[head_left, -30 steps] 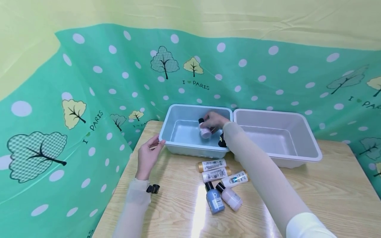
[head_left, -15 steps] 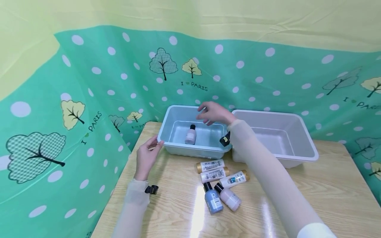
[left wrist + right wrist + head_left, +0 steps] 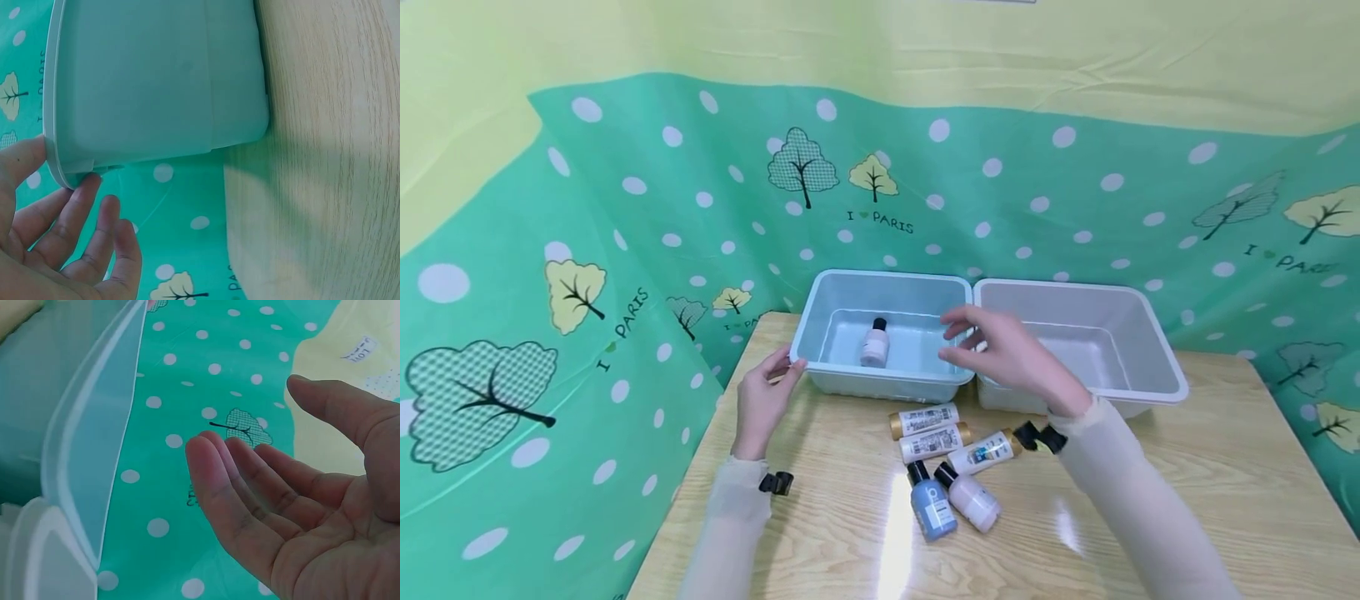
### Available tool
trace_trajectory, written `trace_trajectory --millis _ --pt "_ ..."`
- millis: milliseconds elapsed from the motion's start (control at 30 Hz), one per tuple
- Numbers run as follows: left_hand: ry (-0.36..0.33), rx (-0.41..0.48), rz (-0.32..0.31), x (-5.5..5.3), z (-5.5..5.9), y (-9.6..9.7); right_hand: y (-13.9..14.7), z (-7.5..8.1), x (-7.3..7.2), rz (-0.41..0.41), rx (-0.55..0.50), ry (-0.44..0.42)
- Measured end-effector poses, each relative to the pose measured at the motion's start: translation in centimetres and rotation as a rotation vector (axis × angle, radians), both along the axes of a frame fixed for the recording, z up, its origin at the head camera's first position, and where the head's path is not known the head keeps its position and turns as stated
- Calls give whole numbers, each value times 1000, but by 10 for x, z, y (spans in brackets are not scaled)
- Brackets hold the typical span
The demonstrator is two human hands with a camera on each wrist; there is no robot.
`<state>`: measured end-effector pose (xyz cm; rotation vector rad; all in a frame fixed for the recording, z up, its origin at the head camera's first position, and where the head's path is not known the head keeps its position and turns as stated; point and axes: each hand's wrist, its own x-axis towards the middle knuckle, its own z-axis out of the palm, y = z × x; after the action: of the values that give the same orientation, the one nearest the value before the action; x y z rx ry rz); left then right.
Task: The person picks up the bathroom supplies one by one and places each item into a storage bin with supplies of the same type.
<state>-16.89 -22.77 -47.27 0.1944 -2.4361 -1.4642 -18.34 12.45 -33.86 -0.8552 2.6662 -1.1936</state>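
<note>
At the left front corner of the blue plastic bin (image 3: 891, 385), my left hand (image 3: 763, 410) pinches the rim. The left wrist view shows the thumb against the rim and a finger (image 3: 81, 197) under its lip. Inside the bin a pale pink bottle (image 3: 875, 347) with a black cap lies tilted. My right hand (image 3: 1011, 350) hovers over the place where the two bins meet, fingers loosely bent and holding nothing. In the right wrist view its palm (image 3: 337, 550) is bare.
A grey bin (image 3: 1093, 350) adjoins the blue one on the right. In front lie several white tubes with gold caps (image 3: 935, 442), a blue bottle (image 3: 933, 506) and another pale pink bottle (image 3: 974, 502). A patterned curtain (image 3: 647, 208) borders the wooden table (image 3: 835, 517).
My right hand has let go of the pale pink bottle inside the blue bin, then moved out to the right and toward me. The left hand has kept its hold on the rim.
</note>
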Motion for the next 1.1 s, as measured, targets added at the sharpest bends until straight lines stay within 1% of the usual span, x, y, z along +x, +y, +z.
trace_trajectory --millis 100,267,367,467,600,700,800,933,1100 --pt "8 5 4 1 0 0 13 -10 23 -6 -38 22" --pt "10 -5 10 1 -1 -1 32 -31 58 -30 -94 -28" --pt "14 -7 8 1 0 -1 40 -47 75 -60 -107 -53" --pt "19 -6 6 1 0 0 46 -69 88 -82 -114 -78" --pt "19 -10 7 1 1 0 52 -99 97 -103 -124 -153" --pt "24 -11 8 2 0 0 53 -122 99 -105 -138 -208" --pt "28 -8 6 2 0 0 53 -139 100 -107 -146 -252" --pt "28 -9 8 1 -1 1 52 -153 103 -113 -145 -315" --pt "27 -15 19 1 0 1 51 -161 106 -127 -173 -390"
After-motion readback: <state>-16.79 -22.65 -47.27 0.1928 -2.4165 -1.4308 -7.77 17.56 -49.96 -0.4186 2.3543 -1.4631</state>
